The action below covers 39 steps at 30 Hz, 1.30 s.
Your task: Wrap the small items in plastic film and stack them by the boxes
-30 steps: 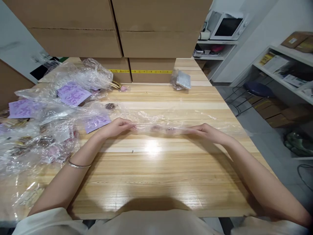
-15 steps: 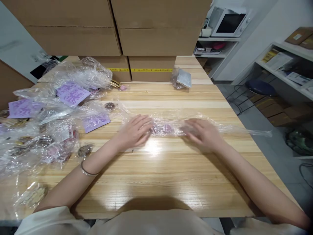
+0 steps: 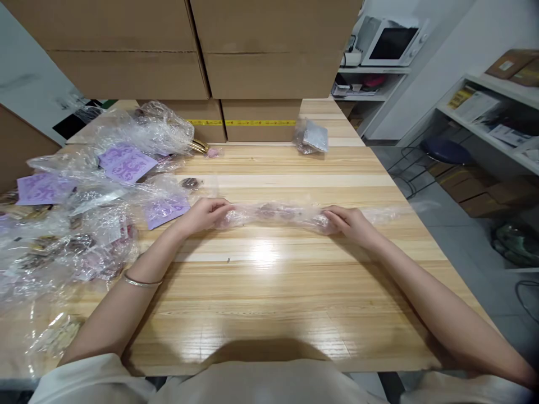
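A long strip of clear plastic wrap [image 3: 311, 216] stretches across the wooden table in front of me, blurred in places. Inside its middle shows a small pinkish-purple item whose kind I cannot make out. My left hand [image 3: 209, 214] pinches the wrap at its left part, thumb against fingers. At the right, my right hand [image 3: 347, 221] is closed on the same wrap, whose loose tail trails past the hand toward the table's right side. Just left of and behind my left hand lies a purple printed packet [image 3: 167, 210] among other plastic.
A heap of clear plastic bags [image 3: 138, 134] with purple packets covers the table's left side. Cardboard boxes [image 3: 261, 73] are stacked along the back. A silvery bagged packet [image 3: 315, 136] lies at the back right. A wrapped item [image 3: 59, 336] sits near the front left.
My left hand has moved left and both hands have closed on the wrap. The wrap now looks gathered into a narrower strip between them.
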Each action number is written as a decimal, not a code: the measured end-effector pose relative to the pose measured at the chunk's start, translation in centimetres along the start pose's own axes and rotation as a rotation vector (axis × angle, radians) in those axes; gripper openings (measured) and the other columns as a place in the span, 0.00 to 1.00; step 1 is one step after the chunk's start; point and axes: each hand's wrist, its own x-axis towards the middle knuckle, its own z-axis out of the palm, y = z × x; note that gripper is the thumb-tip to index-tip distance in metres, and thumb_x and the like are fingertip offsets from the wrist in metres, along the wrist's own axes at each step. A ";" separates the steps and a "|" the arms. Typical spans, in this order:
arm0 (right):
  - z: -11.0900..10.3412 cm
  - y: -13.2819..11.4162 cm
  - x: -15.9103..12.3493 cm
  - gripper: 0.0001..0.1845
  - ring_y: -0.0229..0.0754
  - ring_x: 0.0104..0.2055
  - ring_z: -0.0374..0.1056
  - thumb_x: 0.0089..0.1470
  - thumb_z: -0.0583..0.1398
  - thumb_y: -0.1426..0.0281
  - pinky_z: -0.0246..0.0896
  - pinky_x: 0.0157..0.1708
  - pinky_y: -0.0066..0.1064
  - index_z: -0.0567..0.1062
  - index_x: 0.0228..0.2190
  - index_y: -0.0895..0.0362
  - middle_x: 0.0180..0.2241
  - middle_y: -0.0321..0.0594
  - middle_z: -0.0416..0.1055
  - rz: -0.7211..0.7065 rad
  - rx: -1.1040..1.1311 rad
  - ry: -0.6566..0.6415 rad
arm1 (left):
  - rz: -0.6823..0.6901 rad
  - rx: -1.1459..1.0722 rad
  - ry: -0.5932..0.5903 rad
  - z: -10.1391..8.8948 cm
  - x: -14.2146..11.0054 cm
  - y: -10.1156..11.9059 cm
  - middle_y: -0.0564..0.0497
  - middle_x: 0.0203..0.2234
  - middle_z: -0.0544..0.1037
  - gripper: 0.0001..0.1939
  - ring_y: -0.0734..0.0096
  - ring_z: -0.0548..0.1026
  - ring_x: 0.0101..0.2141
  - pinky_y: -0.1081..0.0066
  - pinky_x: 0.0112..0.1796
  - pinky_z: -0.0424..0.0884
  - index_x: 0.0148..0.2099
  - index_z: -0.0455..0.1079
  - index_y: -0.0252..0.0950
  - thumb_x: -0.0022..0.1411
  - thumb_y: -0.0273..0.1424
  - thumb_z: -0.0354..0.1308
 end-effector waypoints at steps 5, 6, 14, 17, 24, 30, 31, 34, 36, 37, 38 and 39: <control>1.1 -1.0 3.0 0.16 0.52 0.34 0.74 0.62 0.55 0.59 0.65 0.36 0.39 0.78 0.40 0.56 0.32 0.44 0.79 0.177 -0.381 -0.008 | -0.169 0.299 0.133 1.6 0.7 0.2 0.49 0.27 0.76 0.19 0.63 0.73 0.28 0.68 0.31 0.66 0.49 0.71 0.35 0.64 0.43 0.56; 1.6 -1.6 3.5 0.17 0.54 0.37 0.74 0.62 0.55 0.61 0.64 0.38 0.41 0.77 0.42 0.58 0.34 0.48 0.79 0.177 -0.470 0.054 | -0.161 0.429 0.242 2.1 0.6 0.6 0.44 0.33 0.78 0.21 0.58 0.75 0.34 0.65 0.35 0.67 0.53 0.69 0.33 0.64 0.41 0.56; 6.8 -9.1 4.0 0.31 0.54 0.71 0.43 0.67 0.48 0.58 0.34 0.68 0.56 0.56 0.67 0.56 0.69 0.46 0.52 -0.326 -0.394 -0.028 | 0.041 0.705 0.076 6.0 -3.3 7.2 0.42 0.26 0.78 0.25 0.59 0.76 0.29 0.65 0.32 0.66 0.35 0.76 0.34 0.72 0.40 0.43; 8.2 -9.4 3.9 0.34 0.55 0.72 0.39 0.66 0.48 0.53 0.33 0.68 0.57 0.54 0.67 0.55 0.70 0.44 0.48 -0.273 -0.334 -0.164 | -0.198 0.772 -0.014 6.6 -3.8 8.3 0.37 0.30 0.80 0.25 0.49 0.78 0.35 0.62 0.33 0.69 0.46 0.76 0.30 0.71 0.43 0.44; 8.7 -8.1 4.1 0.32 0.52 0.72 0.38 0.67 0.47 0.54 0.33 0.68 0.56 0.53 0.68 0.52 0.70 0.40 0.47 -0.275 -0.286 -0.147 | -0.244 0.830 0.155 5.4 -2.2 5.7 0.27 0.53 0.72 0.32 0.38 0.68 0.56 0.50 0.52 0.66 0.55 0.71 0.21 0.69 0.48 0.47; 8.6 -9.0 3.6 0.26 0.56 0.68 0.51 0.67 0.50 0.64 0.37 0.68 0.57 0.67 0.60 0.63 0.63 0.52 0.63 -0.373 -0.477 -0.075 | 0.300 0.550 0.063 7.8 -0.2 5.8 0.41 0.71 0.47 0.36 0.51 0.42 0.70 0.52 0.66 0.47 0.72 0.49 0.37 0.71 0.50 0.44; 8.5 -9.4 2.9 0.24 0.57 0.67 0.55 0.66 0.52 0.66 0.40 0.67 0.55 0.70 0.57 0.66 0.60 0.55 0.66 -0.408 -0.526 -0.068 | 0.328 0.548 0.026 8.5 0.0 6.0 0.41 0.71 0.48 0.36 0.51 0.42 0.70 0.51 0.66 0.45 0.72 0.50 0.37 0.70 0.51 0.44; 7.6 -9.9 -0.6 0.20 0.54 0.61 0.64 0.64 0.52 0.71 0.58 0.60 0.45 0.74 0.52 0.68 0.55 0.54 0.72 -0.446 -0.588 -0.050 | 0.344 0.561 -0.044 10.0 0.2 6.3 0.39 0.69 0.52 0.38 0.51 0.43 0.70 0.50 0.67 0.42 0.71 0.53 0.33 0.69 0.53 0.44; 6.7 -9.1 -3.4 0.21 0.53 0.55 0.69 0.66 0.51 0.68 0.65 0.53 0.42 0.74 0.52 0.67 0.53 0.53 0.74 -0.303 -0.596 0.005 | 0.348 0.566 -0.072 10.4 0.1 6.2 0.40 0.70 0.51 0.37 0.50 0.44 0.70 0.50 0.67 0.41 0.71 0.52 0.33 0.70 0.52 0.43; 6.2 -8.3 -4.5 0.23 0.55 0.53 0.70 0.66 0.51 0.64 0.66 0.51 0.45 0.74 0.51 0.68 0.52 0.56 0.74 -0.174 -0.612 0.052 | 0.347 0.562 -0.081 10.5 0.1 6.1 0.41 0.70 0.51 0.35 0.51 0.44 0.70 0.49 0.67 0.41 0.71 0.52 0.34 0.71 0.50 0.44; 5.7 -7.2 -5.4 0.27 0.59 0.54 0.69 0.65 0.52 0.59 0.65 0.52 0.49 0.74 0.51 0.70 0.52 0.61 0.73 -0.029 -0.627 0.104 | 0.345 0.551 -0.089 10.4 0.1 5.9 0.42 0.70 0.51 0.35 0.51 0.45 0.69 0.49 0.67 0.42 0.71 0.52 0.35 0.71 0.49 0.44; 5.1 -5.9 -5.9 0.33 0.64 0.56 0.67 0.64 0.52 0.53 0.61 0.54 0.54 0.73 0.51 0.72 0.52 0.66 0.72 0.104 -0.622 0.141 | 0.344 0.536 -0.097 10.3 0.1 5.8 0.42 0.70 0.50 0.34 0.51 0.45 0.69 0.49 0.66 0.42 0.71 0.51 0.36 0.71 0.49 0.45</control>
